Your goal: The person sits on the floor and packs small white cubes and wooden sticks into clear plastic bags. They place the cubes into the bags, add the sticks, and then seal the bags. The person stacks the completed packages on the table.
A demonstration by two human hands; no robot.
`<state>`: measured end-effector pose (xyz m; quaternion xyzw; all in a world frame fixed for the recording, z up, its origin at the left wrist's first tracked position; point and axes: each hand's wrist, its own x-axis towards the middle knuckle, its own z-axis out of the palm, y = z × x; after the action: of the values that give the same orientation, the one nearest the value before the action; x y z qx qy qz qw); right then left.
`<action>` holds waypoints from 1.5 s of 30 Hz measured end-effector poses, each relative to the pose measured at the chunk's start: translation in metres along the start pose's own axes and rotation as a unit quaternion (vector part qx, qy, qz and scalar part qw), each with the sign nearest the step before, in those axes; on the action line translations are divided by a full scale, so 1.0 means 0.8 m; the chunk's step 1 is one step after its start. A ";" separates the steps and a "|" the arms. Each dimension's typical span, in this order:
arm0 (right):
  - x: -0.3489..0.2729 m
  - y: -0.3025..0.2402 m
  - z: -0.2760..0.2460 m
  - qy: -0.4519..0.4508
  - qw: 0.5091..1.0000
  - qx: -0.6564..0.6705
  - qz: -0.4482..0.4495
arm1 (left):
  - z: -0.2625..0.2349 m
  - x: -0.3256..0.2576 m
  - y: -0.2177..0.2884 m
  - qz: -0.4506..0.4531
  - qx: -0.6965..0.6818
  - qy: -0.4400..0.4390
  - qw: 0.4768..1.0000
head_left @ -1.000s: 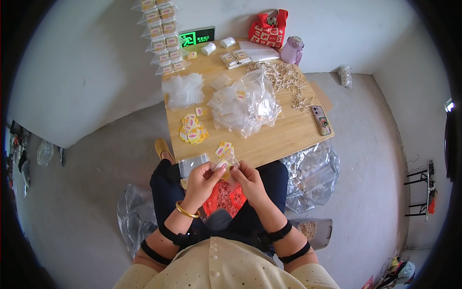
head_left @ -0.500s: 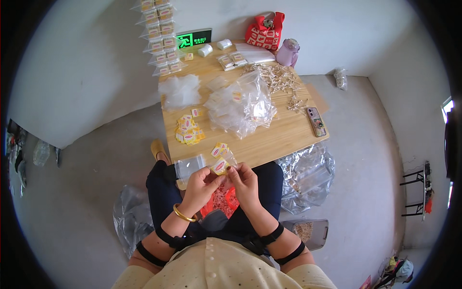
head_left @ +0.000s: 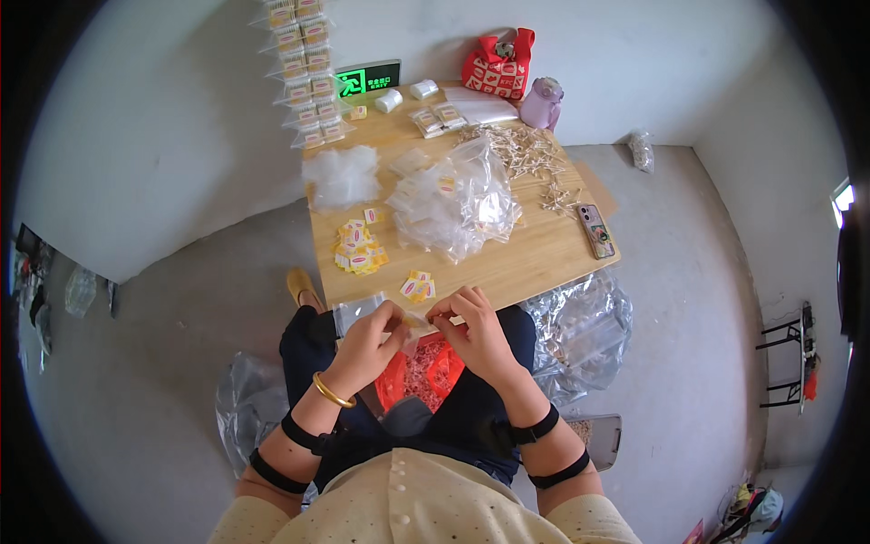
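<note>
Between my hands, just past the table's near edge, is a small clear plastic bag with a bit of yellow showing. My left hand pinches its left side between thumb and fingers. On the other side my right hand pinches its upper edge; the fingertips partly hide the bag. A few yellow-and-white cards lie on the wooden table just beyond the hands. A stack of flat clear bags sits at the table edge beside my left hand. Farther off is a larger heap of the same cards.
Clear bags fill the table's middle, with thin clear sheets to their left. Loose cotton swabs and a phone lie right. Behind stand a red bag and purple bottle. An orange-red bag sits between my legs.
Both hands have come slightly nearer to me and tipped the bag, so its card's printed face no longer shows. My right hand has turned, its knuckles now higher.
</note>
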<state>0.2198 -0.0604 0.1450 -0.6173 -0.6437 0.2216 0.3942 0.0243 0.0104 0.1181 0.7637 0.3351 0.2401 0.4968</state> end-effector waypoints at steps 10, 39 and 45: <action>0.000 -0.011 -0.004 -0.095 0.980 0.156 0.077 | -0.025 -0.013 0.004 -0.015 -0.025 -0.060 0.998; -0.010 0.114 0.064 0.118 0.927 0.242 0.261 | -0.038 -0.066 -0.042 -0.114 -0.200 0.106 0.967; 0.030 0.177 0.127 0.155 0.957 0.000 0.244 | -0.046 -0.080 -0.084 -0.178 -0.168 0.153 0.957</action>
<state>0.2303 0.0030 -0.0187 -0.7826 -0.4043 0.2127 0.4229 -0.0617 0.0031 0.0687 0.5515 0.4926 0.3141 0.5954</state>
